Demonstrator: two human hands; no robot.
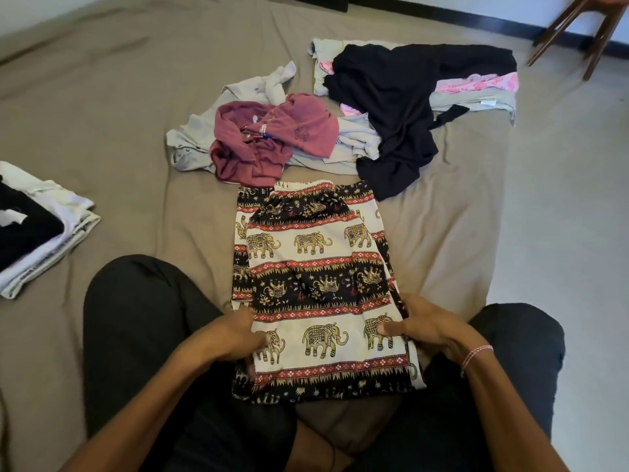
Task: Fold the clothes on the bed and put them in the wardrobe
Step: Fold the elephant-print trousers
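A taupe-sheeted bed (102, 97) fills the view; pale floor (565, 199), a dark skirting board (476, 18) and wooden chair legs (578, 32) lie far right. The folded elephant-print trousers (323, 267) lie near, between the knees; the left grip (238, 338) pinches their left edge, the right grip (425, 328) their right edge. Unfolded clothes (391, 107) are heaped beyond; a folded stack (41, 226) sits left.
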